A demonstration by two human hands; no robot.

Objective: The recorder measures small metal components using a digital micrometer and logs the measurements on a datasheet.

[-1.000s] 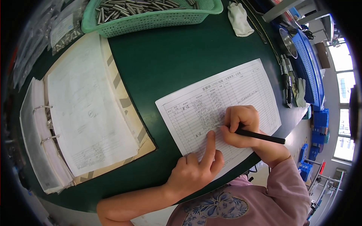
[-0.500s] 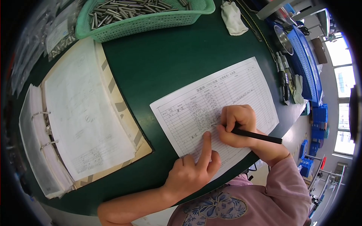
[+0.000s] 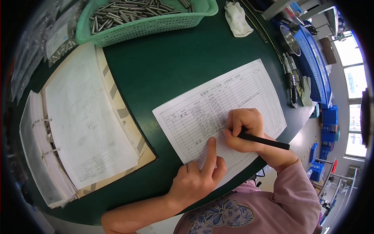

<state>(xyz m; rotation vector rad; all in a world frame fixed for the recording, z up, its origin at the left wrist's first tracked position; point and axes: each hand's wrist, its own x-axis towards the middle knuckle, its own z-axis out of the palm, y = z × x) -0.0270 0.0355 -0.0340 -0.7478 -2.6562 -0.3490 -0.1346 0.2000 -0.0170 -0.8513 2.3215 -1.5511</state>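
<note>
A printed form sheet [image 3: 183, 105] with ruled rows and handwritten entries lies at a slant on the green table. My right hand [image 3: 244, 130] rests on it, closed around a black pen [image 3: 269, 142] whose tip end meets the paper near the filled-in column. Close to that spot, my left hand [image 3: 199, 175] presses its outstretched index finger on the sheet. Its thumb stands apart and the other fingers are curled, with nothing held. To the left lies an open ring binder [image 3: 46, 156] with a stack of written pages [image 3: 93, 121].
A green plastic basket [image 3: 148, 32] of metal pins [image 3: 128, 11] stands at the back. Beyond the form are a white glove [image 3: 238, 21], a metal bowl [image 3: 290, 40], cutter-like tools [image 3: 290, 80] and a blue basket [image 3: 313, 66]. Plastic bags [image 3: 62, 35] lie far left.
The whole view has shifted very slightly. Both hands stay at nearly the same places on the sheet, and the pen is still held.
</note>
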